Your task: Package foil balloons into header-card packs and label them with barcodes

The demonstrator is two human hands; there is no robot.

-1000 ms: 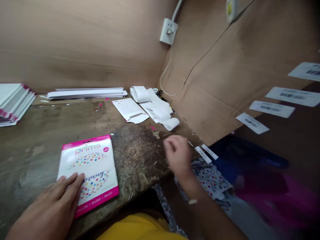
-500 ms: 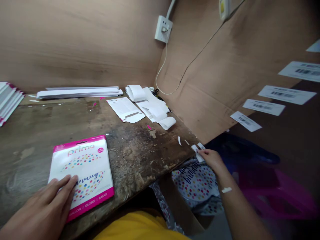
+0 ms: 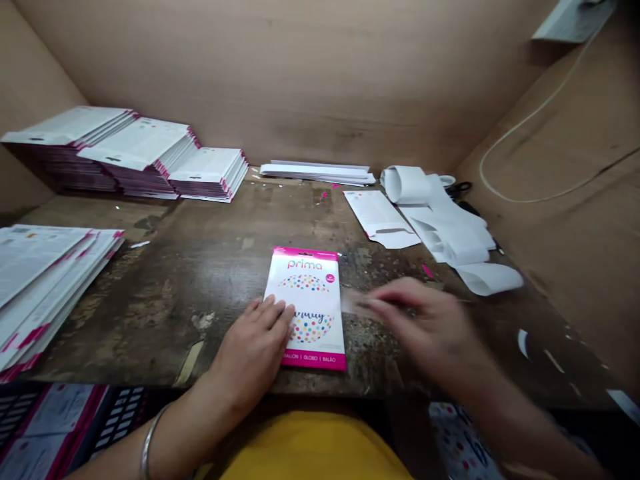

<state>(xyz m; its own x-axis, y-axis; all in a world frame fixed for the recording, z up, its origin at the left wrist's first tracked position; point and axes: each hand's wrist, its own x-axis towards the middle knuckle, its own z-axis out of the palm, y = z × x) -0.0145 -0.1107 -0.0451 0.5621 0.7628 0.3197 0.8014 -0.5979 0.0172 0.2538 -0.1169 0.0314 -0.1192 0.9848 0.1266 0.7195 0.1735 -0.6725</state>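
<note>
A flat white and pink balloon packet [image 3: 320, 300] printed "prima" lies face up near the table's front edge. My left hand [image 3: 255, 350] rests flat on its lower left part, fingers stretched out over the print. To the right of the packet, my right hand [image 3: 433, 327] is blurred by motion, its thumb and finger pinched together. A pale barcode sticker [image 3: 354, 302] sticks out of that pinch towards the packet's right edge. Its print is too smeared to read.
Stacks of similar packets [image 3: 135, 143] stand at the back left, with a looser pile [image 3: 45, 280] in front. An opened white envelope [image 3: 380, 217] and curled label backing strips [image 3: 445, 230] lie at the right. Below the front edge are a dark crate [image 3: 117, 417] and a dotted balloon [image 3: 457, 440].
My view has swung left. My right hand has come from the stickers at the table's right edge to beside the packet, carrying a sticker. My left hand stays on the packet.
</note>
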